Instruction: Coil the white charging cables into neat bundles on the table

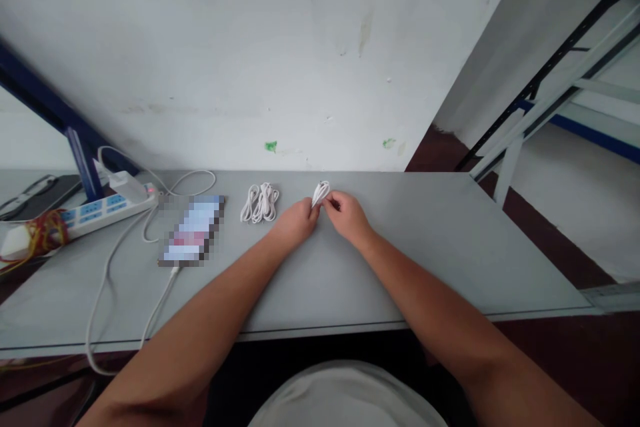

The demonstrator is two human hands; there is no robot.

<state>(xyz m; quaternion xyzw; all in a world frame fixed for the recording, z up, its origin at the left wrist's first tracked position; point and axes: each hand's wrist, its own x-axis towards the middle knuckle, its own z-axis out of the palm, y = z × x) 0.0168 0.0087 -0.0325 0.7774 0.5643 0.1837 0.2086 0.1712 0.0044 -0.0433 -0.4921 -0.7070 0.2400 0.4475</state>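
A small bundle of white cable [321,193] is between my two hands, above the middle of the grey table. My left hand [299,219] is closed round the lower left end of the bundle. From the right, my right hand [346,212] pinches the same bundle with thumb and forefinger. Just left of my left hand, coiled white cables [260,203] lie side by side on the table [440,247].
A phone with a blurred screen [194,230] lies on the left, with a white charging cable at its lower end. Behind it are a power strip [107,212] with a plugged-in charger, a dark blue frame and red-yellow wires. A white wall [280,47] stands behind the table.
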